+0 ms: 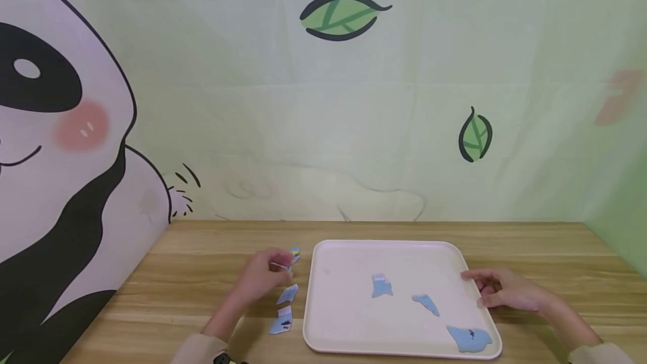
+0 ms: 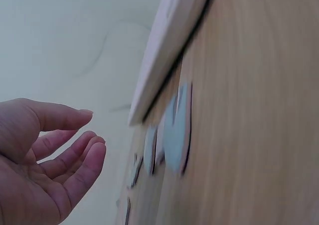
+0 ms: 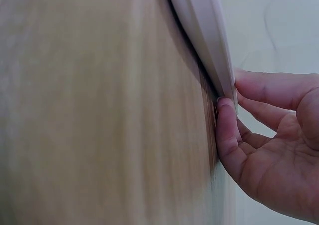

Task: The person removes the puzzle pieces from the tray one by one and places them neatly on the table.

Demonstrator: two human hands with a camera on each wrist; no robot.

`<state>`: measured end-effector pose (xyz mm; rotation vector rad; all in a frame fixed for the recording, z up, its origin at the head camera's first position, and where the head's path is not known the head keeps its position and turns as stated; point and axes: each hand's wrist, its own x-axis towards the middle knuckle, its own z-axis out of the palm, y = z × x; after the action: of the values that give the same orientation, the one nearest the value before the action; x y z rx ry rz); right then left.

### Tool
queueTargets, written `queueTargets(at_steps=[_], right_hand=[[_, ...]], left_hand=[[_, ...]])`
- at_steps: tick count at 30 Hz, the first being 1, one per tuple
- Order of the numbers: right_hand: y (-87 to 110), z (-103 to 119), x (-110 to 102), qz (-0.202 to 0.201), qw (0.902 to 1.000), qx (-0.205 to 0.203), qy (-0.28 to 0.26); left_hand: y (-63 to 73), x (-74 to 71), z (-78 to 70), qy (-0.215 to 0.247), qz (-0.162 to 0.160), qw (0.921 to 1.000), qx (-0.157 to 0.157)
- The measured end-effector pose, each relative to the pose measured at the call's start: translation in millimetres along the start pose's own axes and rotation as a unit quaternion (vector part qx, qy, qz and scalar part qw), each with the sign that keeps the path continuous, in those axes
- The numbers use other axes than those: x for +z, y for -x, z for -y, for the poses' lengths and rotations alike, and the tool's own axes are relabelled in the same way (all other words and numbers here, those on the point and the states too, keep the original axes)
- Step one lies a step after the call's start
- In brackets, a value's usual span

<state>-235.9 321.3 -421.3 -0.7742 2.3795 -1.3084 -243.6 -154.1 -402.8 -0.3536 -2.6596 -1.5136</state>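
Observation:
My left hand hovers over puzzle pieces on the table, left of a white tray. In the left wrist view that hand has thumb and fingers loosely bent and apart, with nothing between them. One piece shows partly between the fingers in the head view, the rest hidden. Nearby lie a piece with yellow, a blue piece and a blue and pinkish piece. My right hand grips the tray's right rim; the right wrist view has its fingers at the edge.
On the tray lie a blue and white piece, a narrow blue piece and a larger blue piece near the front right corner. The wooden table meets a printed cloth wall at the back.

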Motion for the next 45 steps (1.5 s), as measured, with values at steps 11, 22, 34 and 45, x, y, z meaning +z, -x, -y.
queueTargets(at_steps=[11,22,34,45], right_hand=[[0.4,1,-1,0.003,1.0,0.006,-0.006],[3.0,2,-1,0.001,0.9999,0.004,-0.01],[2.6,3,-1,-0.003,0.9999,0.011,-0.006],[3.3,2,-1,-0.007,0.9999,0.011,-0.007]], left_hand=[[5.7,41.6,-28.0,0.023,0.065,0.9963,0.051],[1.2,78.1,-52.4,0.043,0.099,0.9918,0.069],[-6.8,107.2,-57.1,0.052,0.107,0.9923,0.038],[-11.3,127.0,-64.0,0.008,0.112,0.9936,-0.014]])
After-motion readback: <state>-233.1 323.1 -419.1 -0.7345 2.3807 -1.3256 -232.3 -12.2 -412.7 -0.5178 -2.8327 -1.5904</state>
